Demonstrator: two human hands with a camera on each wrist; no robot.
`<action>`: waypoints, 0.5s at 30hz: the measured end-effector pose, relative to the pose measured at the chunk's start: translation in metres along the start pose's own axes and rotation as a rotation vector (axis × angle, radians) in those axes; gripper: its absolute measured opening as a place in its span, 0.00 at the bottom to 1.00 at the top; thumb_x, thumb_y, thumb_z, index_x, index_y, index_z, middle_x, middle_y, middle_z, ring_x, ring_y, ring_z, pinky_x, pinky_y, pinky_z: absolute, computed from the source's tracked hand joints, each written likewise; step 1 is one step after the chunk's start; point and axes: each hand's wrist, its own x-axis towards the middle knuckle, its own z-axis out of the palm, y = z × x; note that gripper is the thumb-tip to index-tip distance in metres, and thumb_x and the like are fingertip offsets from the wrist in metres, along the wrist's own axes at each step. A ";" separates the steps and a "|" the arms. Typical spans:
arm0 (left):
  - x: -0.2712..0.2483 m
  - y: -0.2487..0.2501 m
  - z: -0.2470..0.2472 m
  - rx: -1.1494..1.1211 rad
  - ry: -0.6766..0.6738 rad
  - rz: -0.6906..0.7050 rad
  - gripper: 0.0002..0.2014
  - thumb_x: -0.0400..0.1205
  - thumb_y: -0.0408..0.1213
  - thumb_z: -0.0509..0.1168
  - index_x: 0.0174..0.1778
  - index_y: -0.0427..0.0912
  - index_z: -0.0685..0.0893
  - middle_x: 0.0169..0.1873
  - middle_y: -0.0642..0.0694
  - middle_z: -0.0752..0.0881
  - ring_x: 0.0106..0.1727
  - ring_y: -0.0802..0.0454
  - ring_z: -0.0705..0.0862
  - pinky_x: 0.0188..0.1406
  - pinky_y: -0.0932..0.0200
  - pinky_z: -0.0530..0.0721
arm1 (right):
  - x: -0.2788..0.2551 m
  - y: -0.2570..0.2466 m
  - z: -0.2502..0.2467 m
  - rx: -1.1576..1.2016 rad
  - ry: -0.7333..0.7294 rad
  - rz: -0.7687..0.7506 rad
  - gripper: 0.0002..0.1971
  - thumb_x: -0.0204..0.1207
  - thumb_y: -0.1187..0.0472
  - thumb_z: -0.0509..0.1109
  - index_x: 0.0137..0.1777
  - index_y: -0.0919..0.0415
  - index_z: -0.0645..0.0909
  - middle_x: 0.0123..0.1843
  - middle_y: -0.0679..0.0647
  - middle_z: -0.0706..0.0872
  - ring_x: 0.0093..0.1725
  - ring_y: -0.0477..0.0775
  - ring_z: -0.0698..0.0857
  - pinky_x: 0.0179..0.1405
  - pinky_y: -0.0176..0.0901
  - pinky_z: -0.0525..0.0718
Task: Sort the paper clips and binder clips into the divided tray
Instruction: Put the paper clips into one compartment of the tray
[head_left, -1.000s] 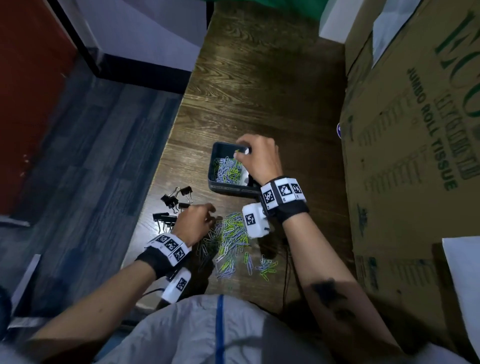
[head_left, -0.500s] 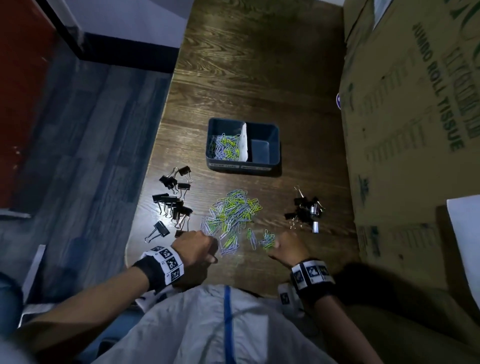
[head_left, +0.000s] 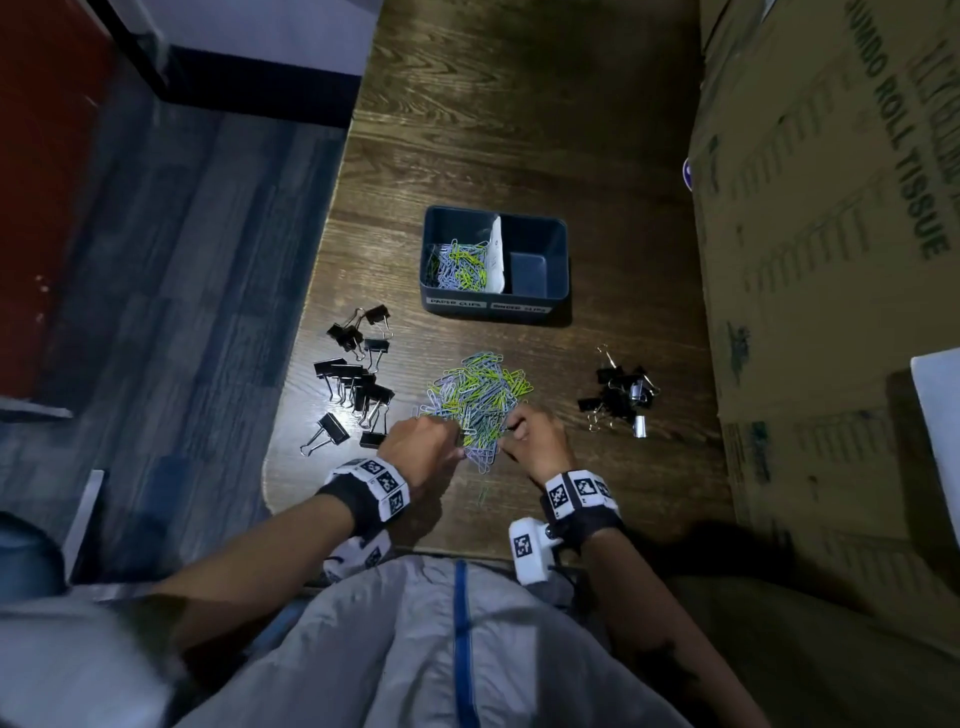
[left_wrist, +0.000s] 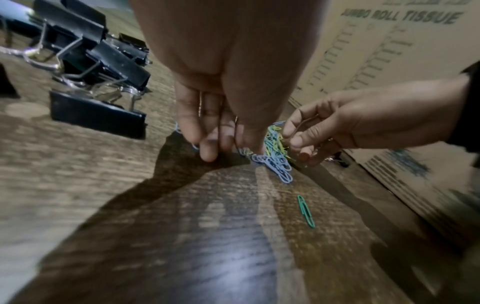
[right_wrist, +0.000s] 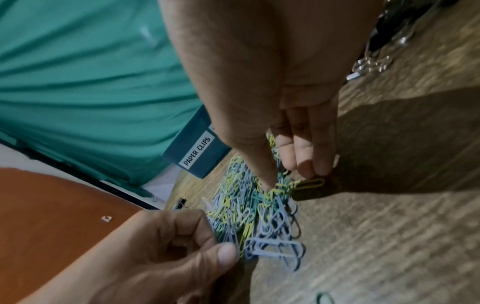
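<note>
A pile of coloured paper clips (head_left: 478, 395) lies on the wooden table in front of the dark blue divided tray (head_left: 493, 304). The tray's left compartment, labelled PAPER CLIPS (right_wrist: 197, 152), holds paper clips (head_left: 457, 265); the right compartment looks empty. My left hand (head_left: 421, 441) pinches clips at the pile's near left edge (right_wrist: 228, 242). My right hand (head_left: 530, 436) has its thumb and curled fingers closed on clips at the near right edge (right_wrist: 285, 181). Black binder clips lie in two groups, one on the left (head_left: 358, 384) and one on the right (head_left: 618, 395).
A big cardboard box (head_left: 831, 260) walls off the table's right side. The table's left edge (head_left: 306, 364) runs close beside the left binder clips, with floor below. One green paper clip (left_wrist: 306, 211) lies alone nearer to me than the pile.
A second ago my right hand was at the tray and my left at the pile. Both then drew back towards me and have now come forward onto the pile's near edge.
</note>
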 end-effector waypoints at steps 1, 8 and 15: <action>-0.005 -0.001 -0.001 0.002 0.011 0.037 0.12 0.85 0.49 0.63 0.42 0.46 0.80 0.36 0.50 0.83 0.32 0.51 0.80 0.31 0.60 0.77 | -0.003 0.001 -0.005 0.001 0.004 -0.001 0.12 0.71 0.59 0.80 0.38 0.47 0.77 0.33 0.41 0.83 0.36 0.51 0.85 0.42 0.43 0.84; -0.006 0.025 0.028 0.169 -0.240 0.328 0.23 0.81 0.62 0.59 0.36 0.46 0.82 0.29 0.53 0.80 0.30 0.53 0.80 0.33 0.59 0.81 | -0.020 0.034 -0.023 -0.144 -0.045 0.134 0.14 0.73 0.53 0.81 0.35 0.50 0.78 0.37 0.45 0.84 0.41 0.52 0.86 0.44 0.45 0.83; 0.009 0.033 0.021 0.074 -0.093 0.104 0.09 0.85 0.40 0.62 0.38 0.46 0.80 0.26 0.50 0.81 0.24 0.52 0.79 0.26 0.60 0.79 | -0.018 0.017 0.002 -0.195 -0.067 0.065 0.11 0.81 0.52 0.68 0.39 0.54 0.83 0.41 0.52 0.89 0.42 0.59 0.87 0.47 0.51 0.88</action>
